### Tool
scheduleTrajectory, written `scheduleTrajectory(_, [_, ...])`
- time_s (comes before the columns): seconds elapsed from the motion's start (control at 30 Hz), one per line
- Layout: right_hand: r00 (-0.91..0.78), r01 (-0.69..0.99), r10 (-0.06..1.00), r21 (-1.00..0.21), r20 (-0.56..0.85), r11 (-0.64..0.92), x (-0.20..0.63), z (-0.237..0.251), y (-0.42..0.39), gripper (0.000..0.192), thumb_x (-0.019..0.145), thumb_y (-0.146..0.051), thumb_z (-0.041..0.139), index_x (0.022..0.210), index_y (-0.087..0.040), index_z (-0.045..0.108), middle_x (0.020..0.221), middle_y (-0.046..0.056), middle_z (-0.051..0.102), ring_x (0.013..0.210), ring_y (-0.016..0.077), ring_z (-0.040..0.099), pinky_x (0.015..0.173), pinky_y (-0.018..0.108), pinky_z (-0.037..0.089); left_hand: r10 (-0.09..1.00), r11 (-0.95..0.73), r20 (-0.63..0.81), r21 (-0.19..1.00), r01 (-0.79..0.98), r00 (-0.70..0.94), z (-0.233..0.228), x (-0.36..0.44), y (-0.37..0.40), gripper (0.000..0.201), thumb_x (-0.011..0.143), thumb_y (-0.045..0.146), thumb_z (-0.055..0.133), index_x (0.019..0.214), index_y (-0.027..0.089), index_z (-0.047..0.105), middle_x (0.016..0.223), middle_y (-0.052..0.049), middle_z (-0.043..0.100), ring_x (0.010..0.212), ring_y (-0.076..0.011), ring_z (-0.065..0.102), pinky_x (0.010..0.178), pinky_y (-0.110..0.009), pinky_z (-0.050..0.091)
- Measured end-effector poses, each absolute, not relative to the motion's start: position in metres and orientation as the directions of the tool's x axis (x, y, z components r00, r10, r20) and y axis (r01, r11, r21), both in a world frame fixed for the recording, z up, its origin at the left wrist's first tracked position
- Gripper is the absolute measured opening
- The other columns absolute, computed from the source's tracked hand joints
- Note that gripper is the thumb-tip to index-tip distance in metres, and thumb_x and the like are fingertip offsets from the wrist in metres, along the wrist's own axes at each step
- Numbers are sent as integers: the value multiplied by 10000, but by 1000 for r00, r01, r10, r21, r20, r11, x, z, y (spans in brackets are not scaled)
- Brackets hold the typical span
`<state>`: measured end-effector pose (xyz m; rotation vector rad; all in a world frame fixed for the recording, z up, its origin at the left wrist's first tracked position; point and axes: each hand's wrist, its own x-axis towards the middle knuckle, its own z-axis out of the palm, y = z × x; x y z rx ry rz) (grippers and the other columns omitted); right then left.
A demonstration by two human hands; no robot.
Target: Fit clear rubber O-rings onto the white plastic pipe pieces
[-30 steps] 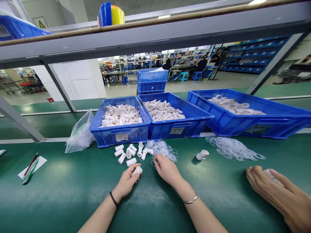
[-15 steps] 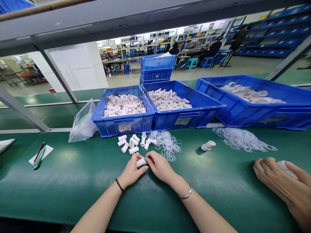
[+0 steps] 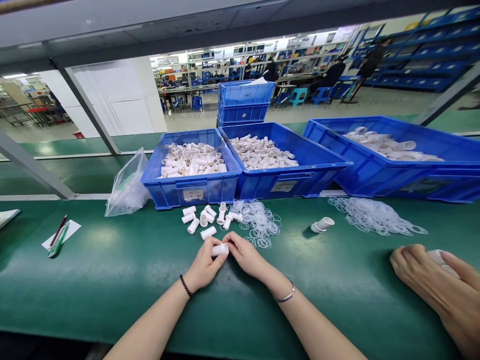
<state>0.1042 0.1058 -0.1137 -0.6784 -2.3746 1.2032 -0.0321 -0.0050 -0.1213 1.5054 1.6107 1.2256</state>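
Observation:
My left hand is closed round a white plastic pipe fitting, its open end turned to the right. The fingers of my right hand are pinched together right beside that end; whatever they hold is hidden. Just beyond my hands lies a loose group of white pipe fittings, some straight, some branched. To their right, a heap of thin translucent rings spreads over the green table.
Blue bins of white fittings stand behind: left, middle, right. A plastic bag, pens, a larger fitting and more rings lie about. At right, another person's hand holds a white part.
The fitting in my left hand has turned, so its open end now faces me more, to the right. My right fingertips have shifted slightly behind that end.

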Motion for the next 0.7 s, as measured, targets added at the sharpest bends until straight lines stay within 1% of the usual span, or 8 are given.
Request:
scheduleTrajectory(0.1, [-790, 236, 598, -832, 137, 502, 104, -117, 106, 131, 925, -197, 387, 904, -207, 516, 843, 9, 614, 767, 153, 576, 726, 293, 470, 966, -69, 124, 970, 235, -227, -126, -29, -1, 301, 925, 426, 462, 1095, 179, 451, 1037, -73, 519, 903, -172, 510, 825, -322, 421])
scheduleTrajectory(0.2, [-742, 269, 629, -756, 232, 596, 105, -124, 108, 145, 926, -204, 391, 937, -202, 536, 900, 45, 617, 849, 180, 590, 784, 331, 492, 973, 6, -6, 1000, -2, -229, -130, -27, 4, 393, 907, 547, 434, 1030, 174, 448, 883, -41, 554, 710, -133, 509, 680, -288, 420])
scheduleTrajectory(0.27, [-696, 295, 633, -669, 339, 683, 106, -129, 113, 182, 927, -198, 386, 1012, -197, 547, 1026, 87, 606, 987, 209, 577, 872, 376, 489, 967, 50, -87, 987, -153, -241, -129, -27, 6, 449, 879, 614, 429, 971, 175, 440, 779, -12, 555, 587, -105, 470, 589, -263, 384])
scheduleTrajectory(0.37, [-673, 349, 600, -530, 432, 773, 105, -136, 124, 295, 931, -190, 378, 1189, -204, 520, 1266, 123, 525, 1174, 250, 493, 979, 447, 451, 954, 69, -150, 953, -295, -261, -126, -28, 7, 457, 851, 630, 468, 931, 181, 433, 720, 18, 536, 521, -81, 441, 527, -236, 330])
scheduleTrajectory(0.43, [-685, 406, 594, -456, 422, 792, 101, -139, 131, 359, 932, -199, 389, 1278, -202, 482, 1363, 139, 456, 1216, 277, 460, 986, 481, 447, 952, 74, -163, 944, -321, -258, -125, -29, 6, 422, 834, 591, 534, 908, 189, 429, 680, 45, 504, 497, -69, 419, 501, -218, 292])
scheduleTrajectory(0.53, [-693, 488, 616, -386, 374, 783, 94, -140, 136, 397, 927, -231, 432, 1317, -170, 462, 1398, 170, 416, 1206, 314, 460, 952, 501, 465, 955, 72, -151, 953, -295, -254, -125, -29, 6, 385, 828, 546, 574, 846, 189, 430, 639, 60, 474, 482, -58, 394, 482, -208, 262])
scheduleTrajectory(0.63, [-704, 500, 608, -352, 367, 791, 91, -139, 137, 357, 913, -236, 474, 1264, -176, 510, 1356, 151, 466, 1153, 307, 487, 951, 491, 463, 960, 70, -149, 948, -311, -237, -127, -29, 6, 399, 850, 568, 521, 816, 177, 449, 599, 60, 455, 452, -54, 365, 460, -209, 236])
scheduleTrajectory(0.7, [-703, 483, 597, -357, 386, 800, 91, -139, 136, 295, 902, -221, 485, 1187, -193, 558, 1289, 138, 512, 1123, 295, 497, 944, 477, 465, 961, 71, -152, 943, -326, -232, -127, -29, 6, 422, 856, 583, 498, 826, 162, 479, 573, 61, 442, 428, -51, 344, 443, -212, 213])
